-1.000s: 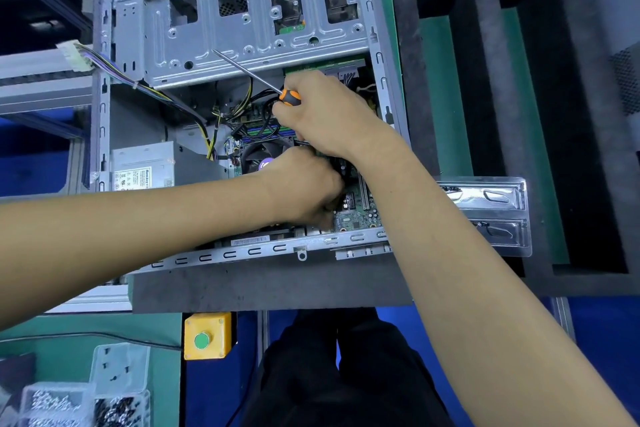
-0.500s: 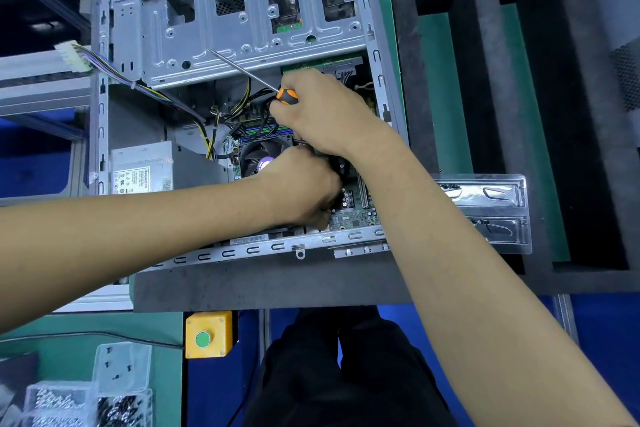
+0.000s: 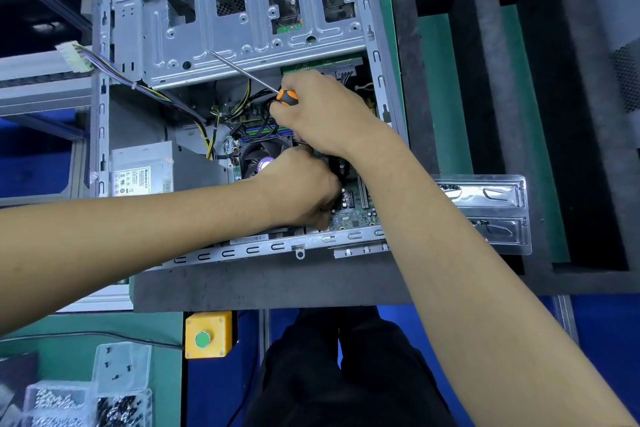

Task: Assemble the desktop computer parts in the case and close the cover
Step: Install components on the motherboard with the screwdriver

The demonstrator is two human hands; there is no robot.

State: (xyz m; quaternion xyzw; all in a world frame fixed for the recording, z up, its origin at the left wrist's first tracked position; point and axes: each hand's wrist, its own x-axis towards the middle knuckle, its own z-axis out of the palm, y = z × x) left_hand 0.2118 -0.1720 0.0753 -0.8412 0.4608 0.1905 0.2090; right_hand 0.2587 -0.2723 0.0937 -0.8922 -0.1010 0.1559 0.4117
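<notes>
An open grey computer case (image 3: 221, 45) lies on its side on a dark foam pad, cover off. Inside are a green motherboard (image 3: 356, 211), a CPU fan (image 3: 258, 158), a power supply (image 3: 142, 170) and bundled cables (image 3: 211, 121). My right hand (image 3: 325, 114) is closed around an orange-and-black screwdriver (image 3: 286, 97), whose shaft points up-left over the drive cage. My left hand (image 3: 301, 187) is curled down on the motherboard beside the fan, its fingertips hidden; what it pinches, if anything, I cannot see.
A clear plastic blister tray (image 3: 495, 215) rests right of the case on a black foam organiser (image 3: 540, 135). A yellow box with a green button (image 3: 207, 334) sits below the pad. Clear screw boxes (image 3: 86, 399) stand at the bottom left. A white cable connector (image 3: 74, 55) hangs outside the case's left wall.
Both hands stay in nearly the same place inside the case. The screwdriver keeps its tilt; only slight shifts show.
</notes>
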